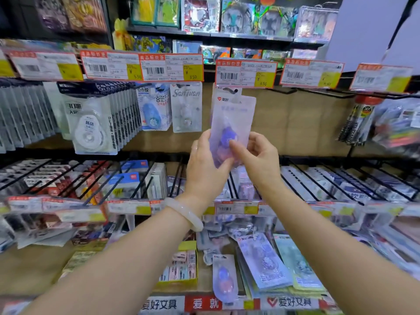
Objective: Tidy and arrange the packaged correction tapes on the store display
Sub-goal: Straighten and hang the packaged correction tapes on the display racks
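A pale purple correction tape pack (231, 114) hangs from the display hook (229, 90) under a red and yellow price tag (245, 73). My left hand (205, 167) grips its lower left edge, thumb across the front. My right hand (259, 160) pinches its lower right side, fingertips on the blister. To the left hang a white pack (186, 108), a blue glue tape pack (153, 109) and a large white tape pack (92, 123). A second purple pack (225, 278) lies on the bottom shelf.
Black hooks (318, 93) stick out bare to the right of the held pack. A lower row of hooks (127, 180) carries several packs. Loose purple and green packs (281, 264) lie on the bottom shelf. Pens (359, 119) hang at far right.
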### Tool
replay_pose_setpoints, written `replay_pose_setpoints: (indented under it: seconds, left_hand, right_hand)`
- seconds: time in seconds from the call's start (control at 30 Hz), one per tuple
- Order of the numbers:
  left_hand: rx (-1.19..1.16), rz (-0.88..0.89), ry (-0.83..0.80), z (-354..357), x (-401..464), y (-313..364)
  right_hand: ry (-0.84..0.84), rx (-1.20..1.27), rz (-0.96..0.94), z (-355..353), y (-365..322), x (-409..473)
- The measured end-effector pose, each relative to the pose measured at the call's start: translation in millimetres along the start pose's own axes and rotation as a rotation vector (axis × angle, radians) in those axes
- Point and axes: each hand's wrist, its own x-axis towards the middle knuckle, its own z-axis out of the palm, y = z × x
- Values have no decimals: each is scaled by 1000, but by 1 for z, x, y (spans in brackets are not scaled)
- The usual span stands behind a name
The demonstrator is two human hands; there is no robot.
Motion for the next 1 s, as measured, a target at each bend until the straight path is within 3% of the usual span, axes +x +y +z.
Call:
replay_pose_setpoints:
  seconds: [0.33, 1.0]
  left_hand:
    - [41, 54, -65, 0, 19, 15]
    - [226, -148, -48, 46, 90, -31]
  right_hand:
    - [47, -141, -8, -8, -16, 16]
    - [71, -262, 87, 6, 42, 107]
